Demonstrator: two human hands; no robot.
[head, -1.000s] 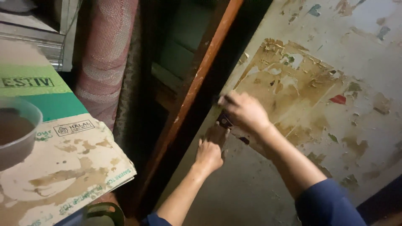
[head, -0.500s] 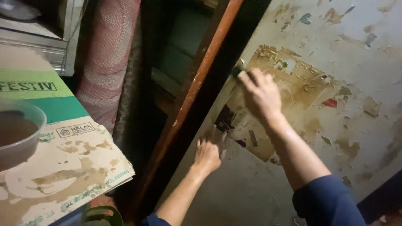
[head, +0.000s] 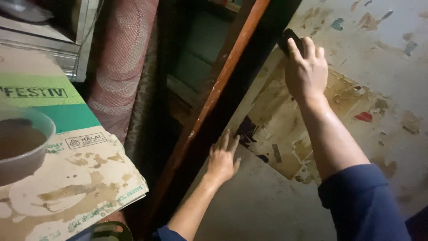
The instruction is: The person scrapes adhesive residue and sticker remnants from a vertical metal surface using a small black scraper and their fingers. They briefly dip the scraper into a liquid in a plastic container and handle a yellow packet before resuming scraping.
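Note:
My right hand is closed on a small dark tool, pressed against the upper part of a pale board that is stained with brown patches and flecks of paint. My left hand lies flat with fingers spread on the lower edge of the same board, beside a dark torn patch. Both forearms reach up from the bottom of the view, the right one in a blue sleeve.
A reddish-brown wooden strip runs diagonally along the board's left edge. A rolled pink mat stands further left. At the left lies a green and beige printed cardboard sheet with a bowl of brown liquid on it.
My right hand has slid up the board with the dark tool, from beside the left hand toward the top edge. My left hand has stayed flat in about the same place.

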